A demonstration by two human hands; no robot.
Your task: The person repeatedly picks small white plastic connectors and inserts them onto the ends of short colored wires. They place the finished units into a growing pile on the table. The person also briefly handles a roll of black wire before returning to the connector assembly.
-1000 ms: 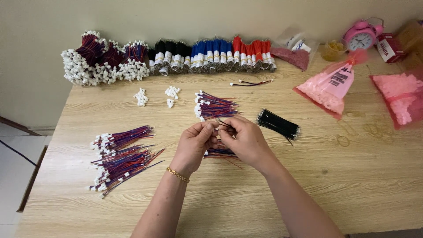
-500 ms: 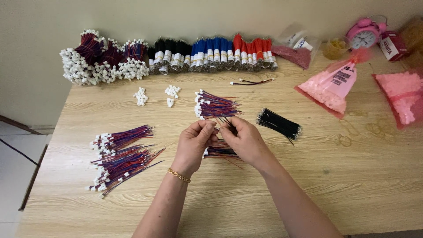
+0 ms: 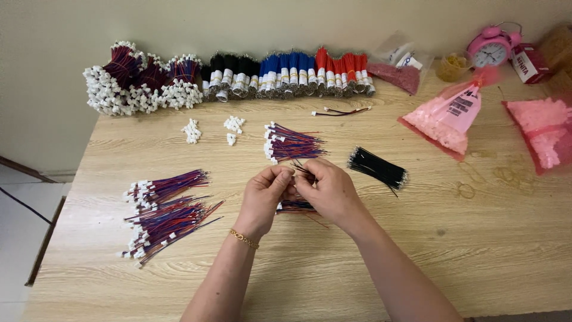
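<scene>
Head view: versus 0.5 s earlier, left hand [image 3: 266,197] and right hand [image 3: 329,192] remain together, fingers pinched narrow on thin wires [image 3: 301,169] above the table [image 3: 494,250] centre. Bare wood lies toward the near edge.

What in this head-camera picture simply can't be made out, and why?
- What the fingertips pinch: the left hand and right hand close over it; only thin dark wire ends poke out.
- The small wire bundle under the hands: mostly covered by them.
- The pink alarm clock: its dial is too small to read.
- The pink bag at the right edge: cut off by the frame.
</scene>
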